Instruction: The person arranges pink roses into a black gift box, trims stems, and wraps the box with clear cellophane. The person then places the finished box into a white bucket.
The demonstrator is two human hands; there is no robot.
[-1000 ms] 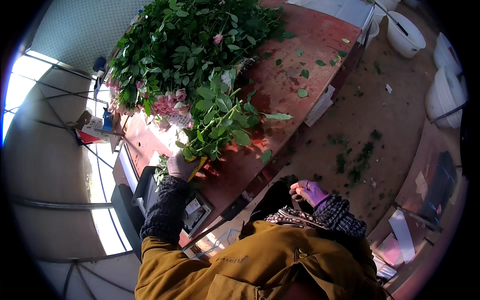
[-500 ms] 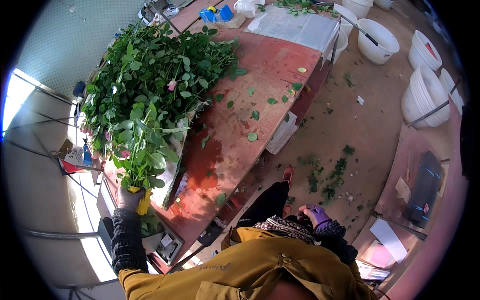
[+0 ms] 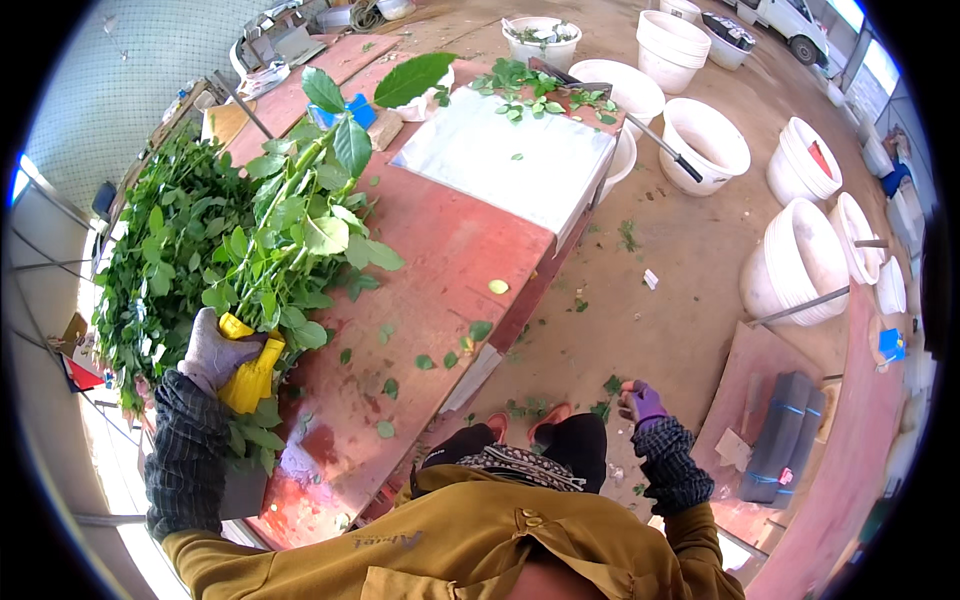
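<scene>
In my gloved left hand [image 3: 218, 352] is a bunch of leafy rose stems [image 3: 290, 215], held up over the left part of the table. A yellow sheet [image 3: 250, 375] is folded round the stems within the grip, and some leaves hang below it. Behind the bunch lies a large heap of leafy cut roses [image 3: 165, 230]. My right hand [image 3: 643, 401], in a purple glove, hangs above the floor at my right side. Its fingers are loosely bent and a little apart, and nothing shows in them.
The red table [image 3: 440, 250] has scattered leaves and a clear plastic sheet [image 3: 490, 160] at its far end. White tubs [image 3: 705, 145] and stacked tubs [image 3: 800, 262] stand on the floor to the right. A low red bench [image 3: 735, 400] carries a dark bundle [image 3: 785, 440] tied with blue bands.
The bunch in my left hand has risen off the heap. My body and view have turned and shifted right, toward the tubs. My right hand has swung outward from my waist.
</scene>
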